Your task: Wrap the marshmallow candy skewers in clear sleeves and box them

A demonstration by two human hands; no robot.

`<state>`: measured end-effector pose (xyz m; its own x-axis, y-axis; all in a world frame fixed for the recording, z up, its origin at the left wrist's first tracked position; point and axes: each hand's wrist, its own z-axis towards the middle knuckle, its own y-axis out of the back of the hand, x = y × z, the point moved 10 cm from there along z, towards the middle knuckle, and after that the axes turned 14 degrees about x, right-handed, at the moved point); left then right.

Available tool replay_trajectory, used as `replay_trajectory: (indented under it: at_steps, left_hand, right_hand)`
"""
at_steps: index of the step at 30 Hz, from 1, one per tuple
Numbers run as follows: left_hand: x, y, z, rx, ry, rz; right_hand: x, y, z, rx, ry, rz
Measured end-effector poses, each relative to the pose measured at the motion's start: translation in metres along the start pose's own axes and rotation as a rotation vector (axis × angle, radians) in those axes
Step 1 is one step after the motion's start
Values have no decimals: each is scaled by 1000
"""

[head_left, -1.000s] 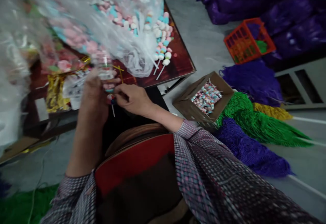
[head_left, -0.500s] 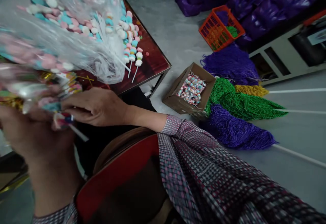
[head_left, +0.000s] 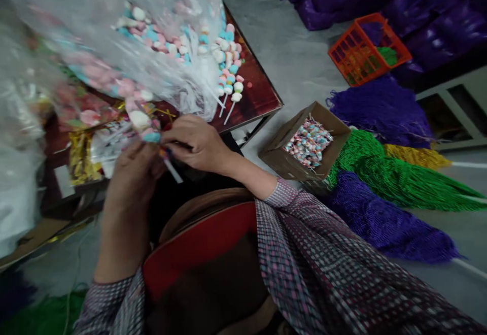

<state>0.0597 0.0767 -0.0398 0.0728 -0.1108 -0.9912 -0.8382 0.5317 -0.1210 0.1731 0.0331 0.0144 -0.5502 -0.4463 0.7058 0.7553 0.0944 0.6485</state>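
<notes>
The pop (head_left: 140,120) is held at the near edge of the table (head_left: 262,95), clamped in the fingers of the left hand (head_left: 133,165). Its long axis is slanted, the candy pointed toward the table and the stick (head_left: 174,171) away from it. Close by the pop's neck, the right hand (head_left: 198,139) is placed (whether anything is pinched there cannot be told, through blur).

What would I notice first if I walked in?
Probably the pastel candies heaped by clear plastic on the table. By its near edge, the left hand and right hand meet at a lollipop. On the floor to the right, a green bundle lies beside a cardboard box.
</notes>
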Motion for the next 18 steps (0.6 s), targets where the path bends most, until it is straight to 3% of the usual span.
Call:
replay_trajectory:
  at_steps: [3,5,8,11,15,18]
  left_hand:
    - [-1,-2,-8,3,-29,-36]
    - [-9,-14,-13,95,-71,58]
    - [-24,-38,-21,254,-171,393]
    - [-31,-59,-27,325,-287,763]
    - [-14,-81,-26,430,-267,931]
    - [-1,-72,-21,378,-162,929]
  right_hand:
    - [-18,6,-12,-19,-49,201]
    - [-29,5,-18,-9,-72,426]
    - [-42,-12,-26,85,-169,748]
    - [-46,-19,-40,109,-242,861]
    - [-74,6,-87,-136,-339,817]
    - [-124,42,-163,-503,-508,818]
